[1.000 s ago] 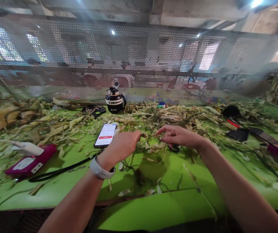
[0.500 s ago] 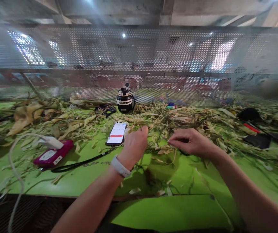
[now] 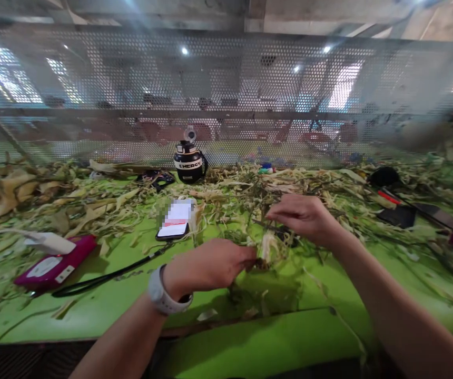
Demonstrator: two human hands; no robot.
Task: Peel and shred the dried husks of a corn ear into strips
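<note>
Low over the green table, my left hand (image 3: pixel 214 263), with a pale watch at the wrist, has its fingers closed at the brownish end of a pale, leafy plant piece (image 3: pixel 269 246). Just above and to the right is my right hand (image 3: pixel 303 217), its thumb and fingers pinched together. Whatever is between those right fingertips is too small to make out. Dry, yellowish plant strips (image 3: pixel 230 208) lie around and behind both hands. A dark object partly shows under my right hand, mostly covered by it.
Left of my hands lie a phone (image 3: pixel 176 223) with a black strap (image 3: pixel 111 272) and a magenta power bank (image 3: pixel 58 263) with a white plug. A black bottle (image 3: pixel 189 163) stands behind. A perforated screen (image 3: pixel 226 79) closes off the back. A red-marked dark tool (image 3: pixel 388 197) lies right.
My left hand has come down and rightward from beside the phone to the plant piece below my right hand. My right hand stays pinched, slightly higher in view. The view has turned right.
</note>
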